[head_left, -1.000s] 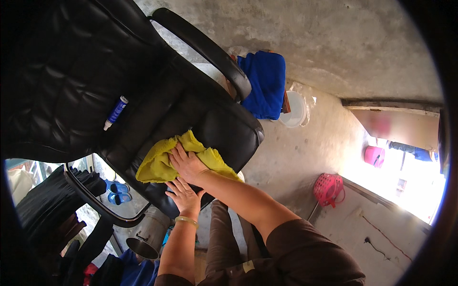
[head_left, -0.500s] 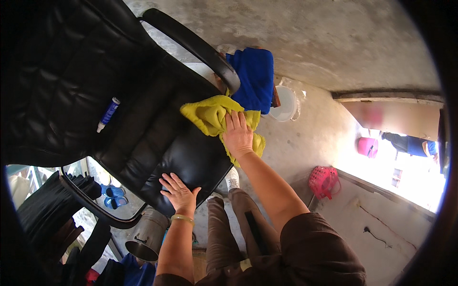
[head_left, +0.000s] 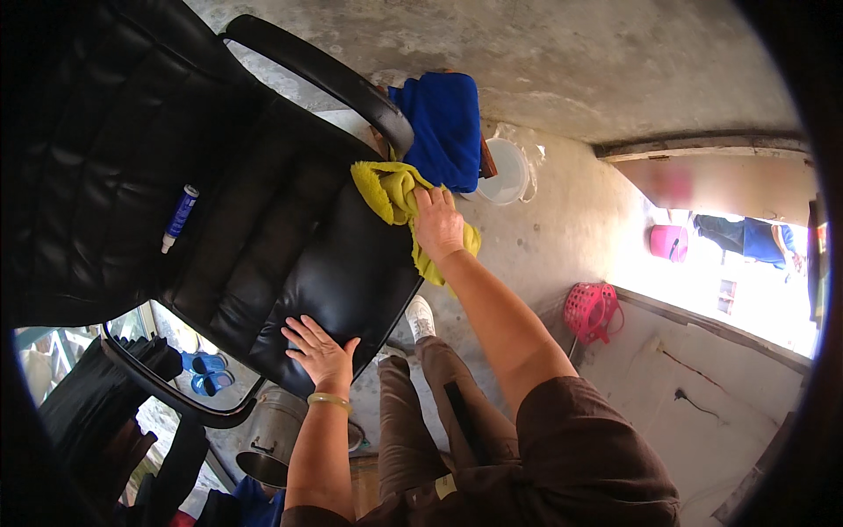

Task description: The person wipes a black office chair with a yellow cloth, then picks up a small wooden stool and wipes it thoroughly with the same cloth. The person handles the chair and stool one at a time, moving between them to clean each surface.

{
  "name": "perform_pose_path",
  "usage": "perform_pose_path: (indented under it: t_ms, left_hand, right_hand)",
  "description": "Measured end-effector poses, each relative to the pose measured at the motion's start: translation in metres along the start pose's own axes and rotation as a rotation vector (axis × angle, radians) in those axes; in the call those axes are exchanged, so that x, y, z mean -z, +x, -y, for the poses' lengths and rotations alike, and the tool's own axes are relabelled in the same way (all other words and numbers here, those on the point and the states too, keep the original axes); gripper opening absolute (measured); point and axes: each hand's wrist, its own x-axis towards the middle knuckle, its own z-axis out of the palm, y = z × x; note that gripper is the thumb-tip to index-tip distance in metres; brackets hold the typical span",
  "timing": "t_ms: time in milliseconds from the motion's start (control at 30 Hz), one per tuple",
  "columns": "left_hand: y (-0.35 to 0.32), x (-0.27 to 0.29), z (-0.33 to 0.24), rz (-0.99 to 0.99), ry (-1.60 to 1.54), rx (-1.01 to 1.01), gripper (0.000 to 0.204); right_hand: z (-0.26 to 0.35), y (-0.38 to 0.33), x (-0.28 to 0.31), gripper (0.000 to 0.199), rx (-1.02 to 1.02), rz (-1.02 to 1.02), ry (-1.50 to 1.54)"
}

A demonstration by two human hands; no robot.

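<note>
Cloth [head_left: 384, 191] lies under right hand [head_left: 441, 227], grip unclear, at seat's [head_left: 325, 233] right edge; left hand [head_left: 323, 360] rests spread nearer, wiping seemingly unfinished.

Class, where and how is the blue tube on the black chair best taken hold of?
Probably by the middle of the blue tube, with the grip across its narrow width, from above with the left hand: it lies on its side on the black chair, its long, slim body uncovered, and that hand is the nearer one.

The seat [head_left: 290, 233] offers free passage midway, but the far armrest [head_left: 327, 75] (curved, black) blocks its outer edge.
</note>
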Motion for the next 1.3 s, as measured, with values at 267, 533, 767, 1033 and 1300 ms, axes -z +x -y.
perform_pose_path:
  t_ms: [267,533,767,1033,1300]
  left_hand:
    - [-0.001,0.003,0.002,0.009,-0.016,-0.009,0.109]
    - [0.000,0.009,0.005,0.015,-0.037,-0.015,0.109]
    - [0.000,0.006,0.006,0.035,-0.057,-0.013,0.109]
    - [0.003,0.006,0.002,0.047,0.022,-0.027,0.109]
    - [0.003,0.006,0.000,0.055,0.029,-0.010,0.111]
  right_hand:
    - [-0.008,-0.012,0.003,0.027,0.040,-0.087,-0.066]
    - [-0.043,-0.048,0.018,0.030,-0.013,0.066,-0.040]
    - [-0.003,-0.024,0.062,0.049,0.179,-0.140,0.154]
    - [0.111,0.093,-0.006,0.035,0.313,-0.125,-0.080]
    - [0.089,0.086,-0.007,0.017,0.229,0.056,-0.096]
